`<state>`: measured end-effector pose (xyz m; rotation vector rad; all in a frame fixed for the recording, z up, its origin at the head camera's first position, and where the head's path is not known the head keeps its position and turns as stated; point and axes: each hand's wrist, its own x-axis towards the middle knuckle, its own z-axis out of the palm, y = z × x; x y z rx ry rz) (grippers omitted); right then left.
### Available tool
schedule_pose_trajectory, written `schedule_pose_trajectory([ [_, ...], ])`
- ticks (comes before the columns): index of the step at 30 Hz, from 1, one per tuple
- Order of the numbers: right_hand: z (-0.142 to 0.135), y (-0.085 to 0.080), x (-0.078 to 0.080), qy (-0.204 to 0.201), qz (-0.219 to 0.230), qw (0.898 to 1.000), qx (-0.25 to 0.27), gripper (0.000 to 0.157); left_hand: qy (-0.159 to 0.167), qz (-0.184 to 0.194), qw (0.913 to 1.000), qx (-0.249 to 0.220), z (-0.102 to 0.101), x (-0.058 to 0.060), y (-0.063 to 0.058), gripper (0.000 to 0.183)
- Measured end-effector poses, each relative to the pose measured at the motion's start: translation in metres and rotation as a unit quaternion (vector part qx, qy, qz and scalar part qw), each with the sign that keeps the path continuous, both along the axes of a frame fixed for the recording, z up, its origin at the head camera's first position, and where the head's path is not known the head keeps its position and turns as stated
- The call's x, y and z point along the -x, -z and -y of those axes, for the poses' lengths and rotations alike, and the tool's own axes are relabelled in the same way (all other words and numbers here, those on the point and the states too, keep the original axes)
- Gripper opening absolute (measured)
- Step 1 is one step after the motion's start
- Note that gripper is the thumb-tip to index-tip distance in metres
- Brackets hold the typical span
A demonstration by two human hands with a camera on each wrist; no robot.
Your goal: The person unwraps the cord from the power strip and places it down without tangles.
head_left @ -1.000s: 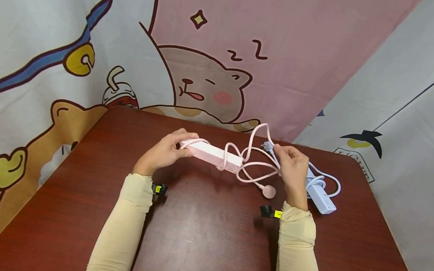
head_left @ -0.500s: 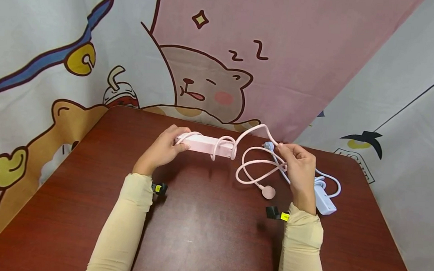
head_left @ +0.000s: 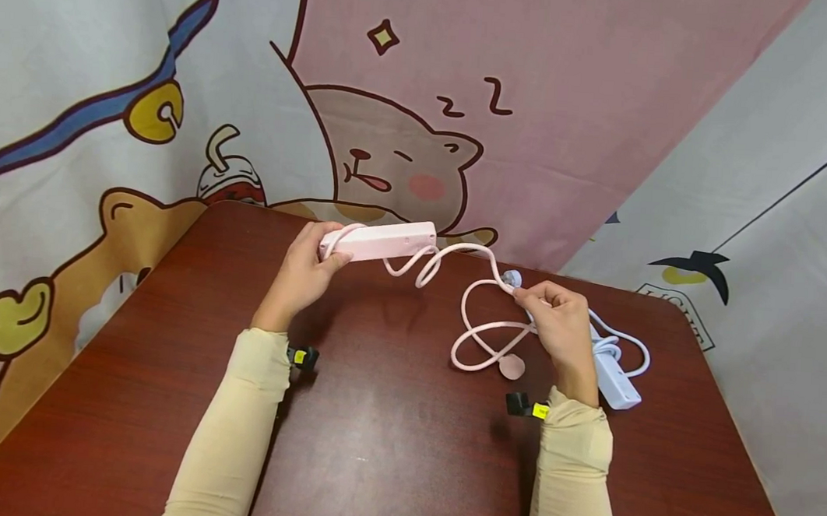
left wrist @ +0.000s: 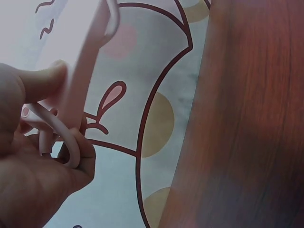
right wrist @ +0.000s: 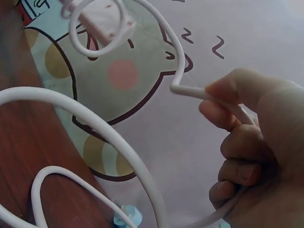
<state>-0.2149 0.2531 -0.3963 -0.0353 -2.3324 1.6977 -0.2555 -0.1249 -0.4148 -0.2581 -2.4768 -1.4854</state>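
In the head view my left hand [head_left: 303, 272] grips the left end of a pink power strip [head_left: 386, 241], raised above the table with its right end tilted up. One turn of cord circles that gripped end, and the left wrist view shows the thumb [left wrist: 45, 83] on the strip's face. My right hand [head_left: 560, 324] pinches the strip's pink cord [right wrist: 190, 91] between thumb and forefinger. Loose coils hang between the strip and the right hand. The round pink plug [head_left: 512, 367] appears below the other loops, left of the right hand.
A pale blue power strip [head_left: 616, 382] with its own bundled cord lies on the dark red table [head_left: 376, 443] behind and right of my right hand. Its plug [head_left: 512, 279] shows near the back edge. A printed curtain [head_left: 569, 102] hangs behind the table.
The pink strip has moved back and left, its right end swinging upward. Cord turns that lay around its right part now hang off that end. My right hand went right, then slightly back left.
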Motion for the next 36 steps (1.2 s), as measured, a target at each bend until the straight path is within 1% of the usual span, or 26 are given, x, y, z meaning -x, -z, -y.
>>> schedule_pose_trajectory([
  [3, -0.001, 0.004, 0.002, 0.007, 0.010, 1.000, -0.018, 0.023, 0.008, 0.009, 0.9997, -0.021, 0.000, 0.001, -0.001, 0.045],
  [8, -0.003, 0.009, 0.004, 0.020, 0.029, 0.998, -0.048, 0.023, 0.034, 0.027, 0.9979, -0.048, 0.003, 0.001, -0.001, 0.047],
  [11, -0.003, 0.011, 0.006, 0.031, 0.036, 0.997, -0.056, 0.024, 0.053, 0.031, 0.9964, -0.059, 0.004, 0.000, -0.002, 0.047],
  [15, -0.003, 0.013, 0.008, 0.053, 0.036, 0.997, -0.053, 0.026, 0.083, 0.030, 0.9936, -0.071, 0.005, -0.002, -0.003, 0.047],
  [17, -0.002, 0.013, 0.008, 0.063, 0.035, 0.997, -0.041, 0.027, 0.095, 0.027, 0.9929, -0.067, 0.005, -0.003, -0.004, 0.048],
  [24, -0.002, 0.011, 0.008, 0.092, 0.047, 0.995, 0.016, 0.027, 0.134, 0.020, 0.9908, -0.004, 0.003, -0.004, -0.004, 0.048],
  [26, -0.003, 0.010, 0.009, 0.100, 0.039, 0.994, 0.037, 0.026, 0.142, 0.023, 0.9896, -0.002, 0.002, -0.004, -0.004, 0.048],
  [29, -0.003, 0.008, 0.009, 0.107, 0.020, 0.991, 0.072, 0.024, 0.147, 0.036, 0.9885, -0.001, 0.001, -0.005, -0.002, 0.046],
  [31, -0.002, 0.007, 0.008, 0.101, 0.005, 0.990, 0.095, 0.023, 0.148, 0.042, 0.9882, 0.003, 0.001, -0.005, 0.000, 0.043],
  [34, -0.001, 0.005, 0.007, 0.084, -0.015, 0.988, 0.126, 0.021, 0.138, 0.042, 0.9894, 0.018, 0.001, -0.005, 0.002, 0.037],
  [36, -0.001, 0.004, 0.007, 0.071, -0.030, 0.988, 0.131, 0.021, 0.122, 0.041, 0.9912, 0.030, 0.000, -0.005, 0.003, 0.033],
])
